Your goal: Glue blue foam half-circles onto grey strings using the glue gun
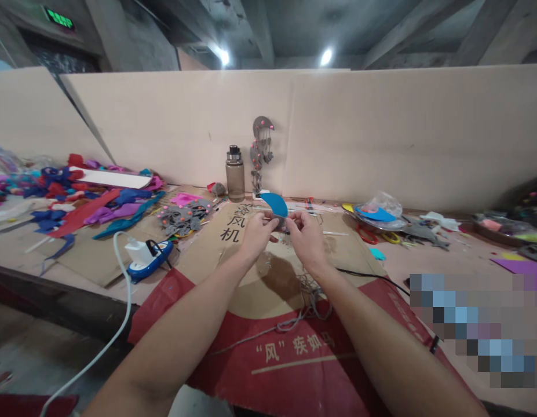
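A curved blue piece [274,204], which looks like felt or card, is held up in front of me above the cardboard. My left hand [258,234] pinches its lower end from the left. My right hand [306,238] pinches at the same end from the right, and the fingertips nearly meet. Something small and grey shows between the fingers, partly hidden. Below my right hand, loose grey yarn [311,298] lies tangled on the printed cardboard [251,298], one strand running to the left.
A bottle [236,176] and a grey hanging ornament with pink dots [262,145] stand at the back. Left lie grey pink-dotted pieces [185,217], a blue power strip [150,260] and coloured fabric scraps [107,202]. Red-handled scissors [366,234] lie right. A cardboard partition [359,127] rises behind.
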Demonstrator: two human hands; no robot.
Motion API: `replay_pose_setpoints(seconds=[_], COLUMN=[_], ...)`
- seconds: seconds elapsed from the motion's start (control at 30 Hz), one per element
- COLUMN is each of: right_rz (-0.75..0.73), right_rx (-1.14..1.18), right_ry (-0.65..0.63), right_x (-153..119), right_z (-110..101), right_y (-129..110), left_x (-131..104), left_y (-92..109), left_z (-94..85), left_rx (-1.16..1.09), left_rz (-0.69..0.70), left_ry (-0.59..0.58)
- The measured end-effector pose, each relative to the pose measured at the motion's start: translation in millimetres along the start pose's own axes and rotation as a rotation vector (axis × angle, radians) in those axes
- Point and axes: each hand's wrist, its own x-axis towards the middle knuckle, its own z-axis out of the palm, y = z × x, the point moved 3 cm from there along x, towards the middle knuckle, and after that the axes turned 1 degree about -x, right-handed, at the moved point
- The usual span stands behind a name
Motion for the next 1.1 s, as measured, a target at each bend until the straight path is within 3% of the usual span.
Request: replay_pose_setpoints(seconds=[0.57,0.77,0.9,1.1], right_rz=[0.275,0.23,0.176,0.161], right_rx=[0.365,0.328,0.2,0.194], right_ry=[-0.026,-0.028,-0.013,-0.06], right_x=[9,11,10,9], right_z=[6,2,-4,-3], right_y=[14,19,16,13], left_x=[2,7,7,8], left_y=[-2,-3,5,8], left_z=[2.0,-1.7,-7.0,-11.7], left_rx=[-0.148,-0.099,0.006,0.026], left_rz=[0.003,0.063,0.113,0.064], left_ry=[-0.084,-0.094,-0.039,-0.049])
